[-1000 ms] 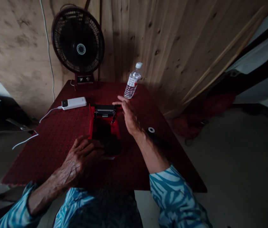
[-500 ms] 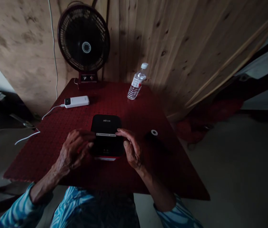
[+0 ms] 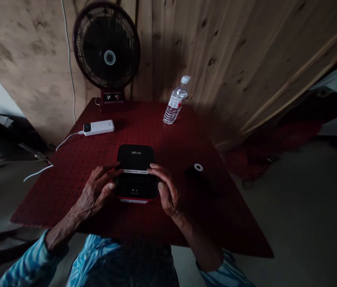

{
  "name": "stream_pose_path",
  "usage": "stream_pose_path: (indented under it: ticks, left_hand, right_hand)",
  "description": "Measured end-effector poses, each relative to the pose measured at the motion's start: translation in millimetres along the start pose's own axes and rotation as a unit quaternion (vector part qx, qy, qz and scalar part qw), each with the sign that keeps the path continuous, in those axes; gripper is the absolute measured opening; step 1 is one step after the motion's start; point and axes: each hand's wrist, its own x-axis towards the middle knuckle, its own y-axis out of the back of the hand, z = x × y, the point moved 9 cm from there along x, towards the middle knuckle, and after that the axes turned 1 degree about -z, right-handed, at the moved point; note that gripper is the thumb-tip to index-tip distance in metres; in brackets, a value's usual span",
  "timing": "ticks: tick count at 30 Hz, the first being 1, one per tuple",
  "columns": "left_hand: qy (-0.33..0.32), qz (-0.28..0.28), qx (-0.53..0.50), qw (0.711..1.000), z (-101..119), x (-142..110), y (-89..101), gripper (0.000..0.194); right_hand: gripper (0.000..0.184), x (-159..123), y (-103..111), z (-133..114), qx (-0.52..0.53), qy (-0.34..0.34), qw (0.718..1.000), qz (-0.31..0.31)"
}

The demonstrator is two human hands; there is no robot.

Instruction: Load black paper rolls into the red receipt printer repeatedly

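I'm watching the black device (image 3: 135,182) lying lengthwise twelve-to-six, logo (image 3: 136,152) end pointing toward twelve; left hand (image 3: 95,192) and right hand (image 3: 168,192), loosely spread, are touching at nine and three.

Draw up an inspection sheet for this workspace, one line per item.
Surface: table with a dark red, patterned top.
Job's things: black-and-red device, black top facing up, white label strip across it.
Clutter: white power bank, capped clear bottle, fan toward the far edge; white ring at right, what it belongs to too dark to tell.
Hands: left hand and right hand at either side of the device, fingers extended at the ends of the strip.
Cables: white cable plugged into the power bank; another cable runs down the wall.
Surroundings: wooden wall behind; dim light.
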Motion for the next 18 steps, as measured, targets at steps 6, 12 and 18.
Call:
stream_pose_path:
  ticks: [6,12,18]
  left_hand:
    - [0.246,0.096,-0.289,0.920,-35,-7,-9.3,0.056]
    - [0.293,0.073,-0.411,0.860,-44,-4,-25.3,0.061]
    - [0.284,0.035,-0.451,0.846,-42,2,-30.7,0.067]
  right_hand:
    - [0.045,-9,20,29,-0.024,-0.097,0.985,0.138]
    - [0.048,-15,6,46,-0.005,-0.185,0.980,0.079]
    - [0.048,-19,3,47,0.019,-0.213,0.974,0.078]
